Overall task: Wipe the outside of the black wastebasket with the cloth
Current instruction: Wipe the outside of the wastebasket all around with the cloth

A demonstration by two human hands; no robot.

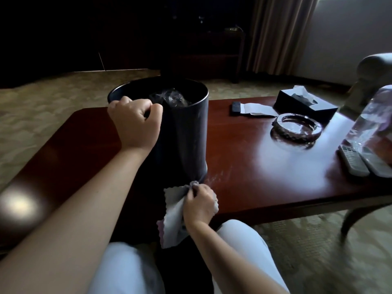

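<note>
The black wastebasket [186,132] stands upright on the dark red table [254,166], with crumpled clear plastic inside it. My left hand [135,124] grips its near rim, fingers curled over the edge. My right hand [200,203] holds a bunched grey cloth [172,217] with scalloped edges and presses it against the basket's lower front, near the base. The rest of the cloth hangs down below my hand toward my knees.
To the right on the table lie a glass ashtray [297,129], a black tissue box [305,102], a small dark remote [235,108] beside papers, two white remotes [360,162] and a clear plastic bottle [373,122]. An armchair [373,68] stands far right.
</note>
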